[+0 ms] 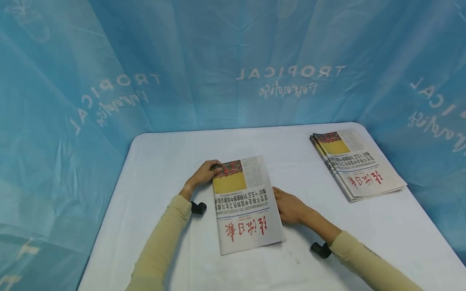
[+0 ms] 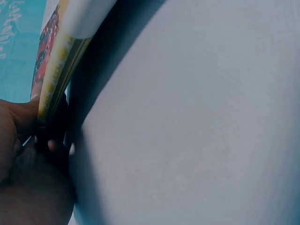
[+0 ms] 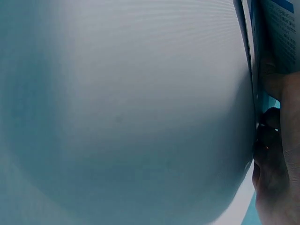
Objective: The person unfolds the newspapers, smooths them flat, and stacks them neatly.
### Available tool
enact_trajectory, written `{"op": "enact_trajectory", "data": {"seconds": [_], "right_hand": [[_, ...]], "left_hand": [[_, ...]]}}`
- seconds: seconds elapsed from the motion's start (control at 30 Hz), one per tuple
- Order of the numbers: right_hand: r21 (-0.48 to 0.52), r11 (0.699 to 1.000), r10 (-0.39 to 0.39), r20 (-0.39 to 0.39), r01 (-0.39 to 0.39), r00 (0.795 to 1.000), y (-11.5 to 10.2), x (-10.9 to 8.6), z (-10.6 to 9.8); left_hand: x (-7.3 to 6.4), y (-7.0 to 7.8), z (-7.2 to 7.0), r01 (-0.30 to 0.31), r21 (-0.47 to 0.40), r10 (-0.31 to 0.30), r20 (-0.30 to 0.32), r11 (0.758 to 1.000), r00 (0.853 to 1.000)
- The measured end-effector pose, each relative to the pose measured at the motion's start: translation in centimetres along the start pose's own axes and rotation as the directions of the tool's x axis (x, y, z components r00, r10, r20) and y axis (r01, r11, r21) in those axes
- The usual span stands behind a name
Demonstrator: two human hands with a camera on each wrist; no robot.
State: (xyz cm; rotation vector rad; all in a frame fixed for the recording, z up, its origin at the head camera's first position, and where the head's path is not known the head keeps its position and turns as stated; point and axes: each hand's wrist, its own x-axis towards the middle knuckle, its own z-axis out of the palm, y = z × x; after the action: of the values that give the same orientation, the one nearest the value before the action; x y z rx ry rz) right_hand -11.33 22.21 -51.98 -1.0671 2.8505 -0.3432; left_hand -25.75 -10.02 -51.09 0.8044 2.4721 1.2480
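Observation:
A folded newspaper (image 1: 242, 202) with red headline characters and a yellow picture lies upside down to my view near the middle of the table. My left hand (image 1: 203, 174) pinches its upper left corner, thumb on top. The left wrist view shows the folded yellow edge (image 2: 54, 79) of the paper between thumb and fingers, raised above the white surface. At the right edge, my right hand (image 1: 293, 208) holds the paper, its fingertips partly hidden by the sheets. In the right wrist view, the thumb (image 3: 274, 79) lies against the printed page and the other fingers are curled below.
A small stack of similar folded newspapers (image 1: 358, 165) lies at the right rear of the white-covered table (image 1: 171, 157). A blue printed curtain (image 1: 218, 97) surrounds the back and sides. Dark wrist cameras hang by both wrists.

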Motion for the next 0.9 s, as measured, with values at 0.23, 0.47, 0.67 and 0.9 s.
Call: {"op": "enact_trajectory", "data": {"seconds": [0.23, 0.47, 0.67, 0.9], "right_hand": [[0.010, 1.000, -0.001, -0.027, 0.002, 1.000, 0.0, -0.2, 0.5], [-0.053, 0.996, -0.079, -0.092, 0.074, 0.993, 0.5, -1.3, 0.8], [-0.016, 0.995, -0.098, -0.134, 0.096, 0.986, 0.6, -2.3, 0.5], [0.030, 0.999, -0.034, -0.105, 0.037, 0.994, 0.7, -2.6, 0.2]], "left_hand": [[0.1, 0.1, -0.5, 0.017, 0.003, -0.017, 0.006, 1.000, 1.000], [-0.4, -0.2, -1.3, 0.121, -0.128, -0.121, 0.007, 0.984, 0.993], [-0.9, 0.0, -1.8, 0.136, -0.213, -0.132, 0.032, 0.968, 0.991], [-1.3, 0.2, -2.5, 0.119, -0.226, -0.110, 0.051, 0.967, 0.993]]}}
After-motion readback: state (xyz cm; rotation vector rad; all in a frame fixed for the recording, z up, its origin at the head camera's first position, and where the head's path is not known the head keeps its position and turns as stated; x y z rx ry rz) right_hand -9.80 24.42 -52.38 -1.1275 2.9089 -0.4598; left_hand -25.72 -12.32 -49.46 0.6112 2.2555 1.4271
